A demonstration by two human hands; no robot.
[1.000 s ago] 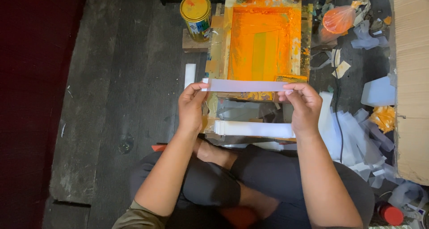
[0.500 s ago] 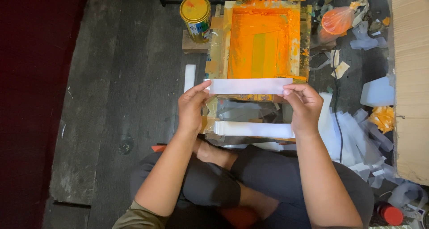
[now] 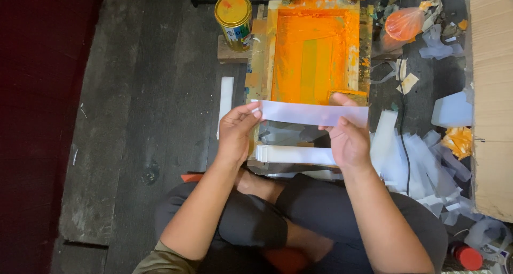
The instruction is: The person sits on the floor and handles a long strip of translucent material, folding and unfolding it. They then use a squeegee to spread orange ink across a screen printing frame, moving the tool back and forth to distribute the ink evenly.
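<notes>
Both hands, left [image 3: 235, 137] and right [image 3: 348, 140], are pinching a white paper strip [image 3: 312, 113] by its ends, just above the orange printing frame [image 3: 315, 49]. Wet-looking ink, possibly, is risking smears if it sags.

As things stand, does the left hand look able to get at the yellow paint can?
Probably not right away: the left hand pinches one end of the white paper strip, which the right hand also holds. The dark floor toward the yellow paint can looks unobstructed.
</notes>
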